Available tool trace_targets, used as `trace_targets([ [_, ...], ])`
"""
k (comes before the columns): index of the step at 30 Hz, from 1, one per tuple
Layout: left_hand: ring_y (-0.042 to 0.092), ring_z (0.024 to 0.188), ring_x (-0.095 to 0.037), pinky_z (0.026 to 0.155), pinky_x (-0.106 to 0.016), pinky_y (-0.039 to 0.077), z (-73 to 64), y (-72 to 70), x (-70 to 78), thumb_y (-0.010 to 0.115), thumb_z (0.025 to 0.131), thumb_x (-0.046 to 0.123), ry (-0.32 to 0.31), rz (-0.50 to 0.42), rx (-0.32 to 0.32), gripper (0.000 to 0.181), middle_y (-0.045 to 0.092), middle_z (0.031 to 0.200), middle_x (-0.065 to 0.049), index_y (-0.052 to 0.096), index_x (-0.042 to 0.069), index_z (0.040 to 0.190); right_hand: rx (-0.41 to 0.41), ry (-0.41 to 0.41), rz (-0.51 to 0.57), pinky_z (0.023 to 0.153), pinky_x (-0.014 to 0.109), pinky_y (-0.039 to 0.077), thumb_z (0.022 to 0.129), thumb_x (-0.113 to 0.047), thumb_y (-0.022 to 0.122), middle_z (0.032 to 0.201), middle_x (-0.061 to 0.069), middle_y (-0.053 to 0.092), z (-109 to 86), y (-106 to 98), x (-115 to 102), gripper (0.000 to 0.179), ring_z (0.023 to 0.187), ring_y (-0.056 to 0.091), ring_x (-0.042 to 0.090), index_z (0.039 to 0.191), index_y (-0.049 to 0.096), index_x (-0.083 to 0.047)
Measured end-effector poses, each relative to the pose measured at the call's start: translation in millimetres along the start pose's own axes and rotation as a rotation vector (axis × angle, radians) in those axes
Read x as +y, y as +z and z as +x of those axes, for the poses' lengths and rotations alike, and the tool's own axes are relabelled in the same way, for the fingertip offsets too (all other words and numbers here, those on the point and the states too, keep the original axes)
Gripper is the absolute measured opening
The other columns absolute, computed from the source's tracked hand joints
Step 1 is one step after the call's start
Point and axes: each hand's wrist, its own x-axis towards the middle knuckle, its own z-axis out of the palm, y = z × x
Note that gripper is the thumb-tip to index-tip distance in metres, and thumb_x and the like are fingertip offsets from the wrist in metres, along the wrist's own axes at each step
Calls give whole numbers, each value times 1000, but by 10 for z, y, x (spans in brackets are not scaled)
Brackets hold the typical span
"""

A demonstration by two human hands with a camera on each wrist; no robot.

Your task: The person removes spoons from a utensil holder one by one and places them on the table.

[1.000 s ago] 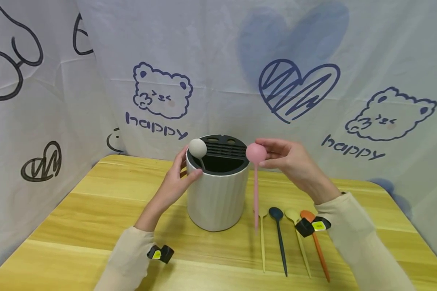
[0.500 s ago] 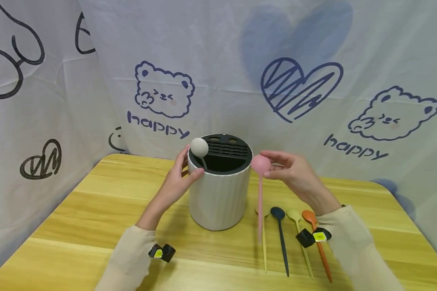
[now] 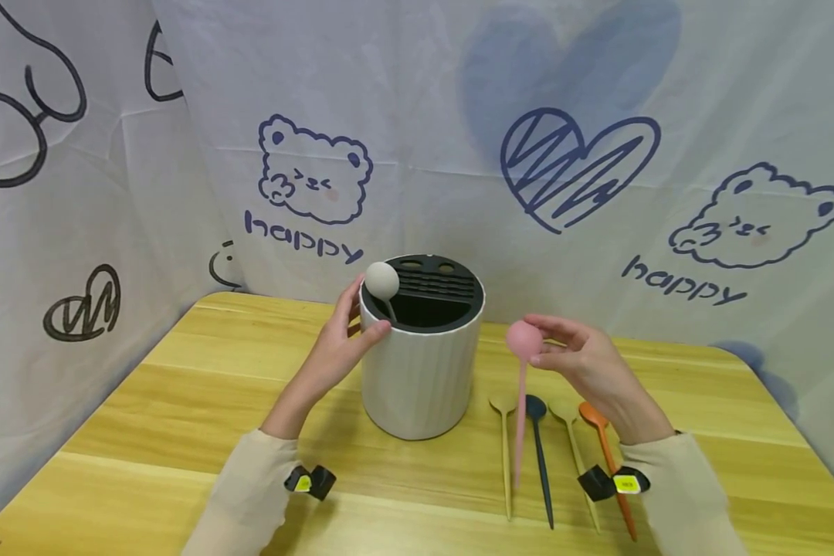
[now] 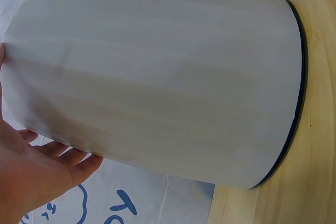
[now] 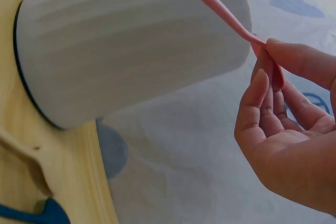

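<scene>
A white ribbed utensil holder [image 3: 417, 386] with a black slotted top stands on the table. A white spoon [image 3: 382, 281] leans in its front opening, bowl up. My left hand [image 3: 338, 340] holds the holder's left side near the rim, thumb in front and fingers reaching behind. To the right of the holder, my right hand [image 3: 584, 363] pinches a pink spoon [image 3: 524, 340] by its bowl, between thumb and fingers. Its handle [image 5: 215, 4] hangs down above the spoons on the table, apart from the holder.
Several spoons lie side by side at the right: a beige one [image 3: 505, 455], a dark blue one [image 3: 542, 463], a pale yellow one [image 3: 574, 440] and an orange one [image 3: 605, 440], partly behind the right wrist camera. A printed curtain [image 3: 431, 208] hangs behind the wooden table [image 3: 146, 432].
My right hand has moved down and to the right with the pink spoon, away from the holder's rim. My left hand keeps its place on the holder.
</scene>
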Motion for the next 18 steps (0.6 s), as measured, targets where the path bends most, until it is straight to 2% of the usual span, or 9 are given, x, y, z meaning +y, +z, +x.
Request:
trace_targets([
  [7,30,138,-37,109,-54,30,-12,5,18,60,92,36,-2,-1,1,80,24,155,-16,15,16,156,23,8,42,90,24,49,86,6,65,122,5,53,-59,-115,128,53,102,61,14,136,48,8],
  [13,29,138,-36,109,-54,29,-20,13,23,60,92,37,-3,3,1,81,23,156,-16,14,16,156,6,12,79,88,22,49,87,7,64,116,1,57,-104,-201,235,49,101,60,12,134,52,6],
  [18,29,139,-35,109,-53,29,-25,12,32,60,92,35,2,5,4,80,22,156,-15,14,15,156,2,46,108,88,22,49,87,4,64,115,-3,61,-113,-285,315,46,102,60,12,133,57,-2],
])
